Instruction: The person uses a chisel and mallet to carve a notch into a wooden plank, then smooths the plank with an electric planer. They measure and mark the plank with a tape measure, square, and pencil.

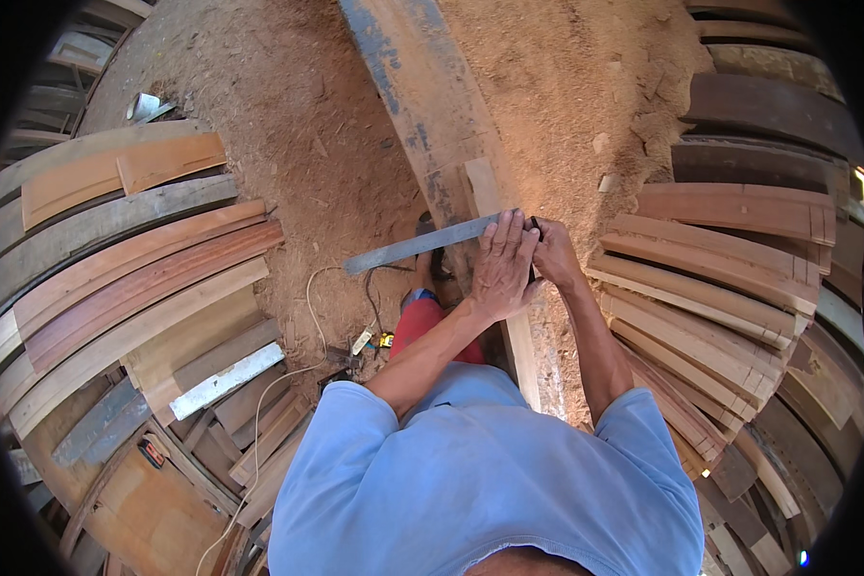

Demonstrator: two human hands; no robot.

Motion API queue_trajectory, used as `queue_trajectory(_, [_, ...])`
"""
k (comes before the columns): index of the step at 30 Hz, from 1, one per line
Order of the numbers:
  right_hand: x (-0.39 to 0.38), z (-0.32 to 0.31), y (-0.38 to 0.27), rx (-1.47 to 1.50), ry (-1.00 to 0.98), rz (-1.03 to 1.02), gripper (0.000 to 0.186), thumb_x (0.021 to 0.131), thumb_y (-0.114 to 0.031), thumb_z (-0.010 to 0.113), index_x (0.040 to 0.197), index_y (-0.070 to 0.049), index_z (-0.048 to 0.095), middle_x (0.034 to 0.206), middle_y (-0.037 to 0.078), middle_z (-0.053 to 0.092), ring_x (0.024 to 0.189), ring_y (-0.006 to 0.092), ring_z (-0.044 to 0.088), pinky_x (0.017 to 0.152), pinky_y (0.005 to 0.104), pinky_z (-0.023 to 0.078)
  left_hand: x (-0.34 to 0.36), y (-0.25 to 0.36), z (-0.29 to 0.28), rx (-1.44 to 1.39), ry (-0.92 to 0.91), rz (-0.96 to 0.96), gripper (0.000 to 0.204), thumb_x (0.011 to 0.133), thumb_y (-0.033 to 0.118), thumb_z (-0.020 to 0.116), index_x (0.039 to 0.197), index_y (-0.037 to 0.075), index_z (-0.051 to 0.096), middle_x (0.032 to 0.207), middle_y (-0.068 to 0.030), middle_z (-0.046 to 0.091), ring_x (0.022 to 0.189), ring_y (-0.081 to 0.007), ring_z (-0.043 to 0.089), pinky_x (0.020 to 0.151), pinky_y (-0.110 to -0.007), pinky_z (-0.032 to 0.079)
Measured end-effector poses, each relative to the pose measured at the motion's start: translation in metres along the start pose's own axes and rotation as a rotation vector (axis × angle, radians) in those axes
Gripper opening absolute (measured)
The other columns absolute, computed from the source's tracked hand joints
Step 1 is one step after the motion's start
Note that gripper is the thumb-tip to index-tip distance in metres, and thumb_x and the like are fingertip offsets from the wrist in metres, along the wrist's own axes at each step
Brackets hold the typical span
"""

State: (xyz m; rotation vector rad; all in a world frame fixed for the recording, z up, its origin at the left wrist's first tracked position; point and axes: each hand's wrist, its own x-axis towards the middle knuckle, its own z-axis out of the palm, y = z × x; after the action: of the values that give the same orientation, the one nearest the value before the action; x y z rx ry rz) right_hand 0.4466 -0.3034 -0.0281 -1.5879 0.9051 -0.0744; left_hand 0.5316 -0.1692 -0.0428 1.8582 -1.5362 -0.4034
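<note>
A flat grey steel blade, like that of a try square (403, 247), sticks out to the left across a narrow pale wood strip (521, 360). My left hand (502, 274) lies over the blade's right end, fingers pressed together and the thumb around its side. Close against it, my right hand (554, 252) has bent fingers around a small dark thing (536, 227); whether that is a pencil or part of the square I cannot tell. Under both hands the strip is mostly hidden. It rests along a long worn plank (422, 91) with patches of blue-grey.
Stacked boards fan out at the left (149, 274) and more cut boards (706, 288) at the right. A pale cord (312, 298) runs along the left. By my leg lies a small yellow and black item (385, 340). Sawdust (557, 86) covers the ground.
</note>
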Motion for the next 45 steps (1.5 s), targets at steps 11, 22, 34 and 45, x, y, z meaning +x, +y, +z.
queue_trajectory(11, [0.002,0.004,0.006,-0.043,0.050,-0.005,0.031,0.093,-0.028,0.064,0.089,0.002,0.066,0.073,0.007,0.062,0.070,0.0126,0.053,0.066,0.0344,0.049,0.000,0.000,0.002,0.005,-0.009,-0.006,0.104,0.074,0.034,0.083,0.154,-0.003,0.027,0.164,-0.0324,0.021,0.156,-0.0481,0.013,0.126,-0.058,0.004])
queue_trajectory(22, [0.001,0.004,0.003,0.017,0.035,0.015,0.031,0.093,-0.030,0.066,0.089,0.001,0.064,0.075,0.003,0.059,0.074,0.0110,0.052,0.067,0.0325,0.048,0.000,0.001,0.000,0.006,-0.004,-0.016,0.101,0.074,0.035,0.083,0.152,-0.002,0.030,0.163,-0.0322,0.024,0.155,-0.0476,0.016,0.126,-0.057,0.006])
queue_trajectory(34, [0.000,-0.008,-0.016,-0.155,-0.024,0.078,0.028,0.097,-0.025,0.062,0.093,0.002,0.067,0.078,0.003,0.063,0.076,0.0116,0.055,0.070,0.0325,0.049,0.000,0.001,0.001,0.003,0.016,-0.023,0.092,0.078,0.036,0.079,0.150,-0.001,0.035,0.163,-0.0304,0.025,0.155,-0.0474,0.018,0.125,-0.059,0.010])
queue_trajectory(45, [-0.006,-0.060,-0.065,0.068,0.286,-0.045,0.035,0.102,-0.031,0.068,0.114,0.001,0.073,0.098,0.007,0.074,0.088,0.0149,0.066,0.080,0.0305,0.054,0.003,0.005,-0.008,0.073,-0.058,-0.051,0.050,0.081,0.041,0.071,0.119,0.008,0.068,0.165,-0.0289,0.025,0.156,-0.0444,0.014,0.126,-0.055,0.005])
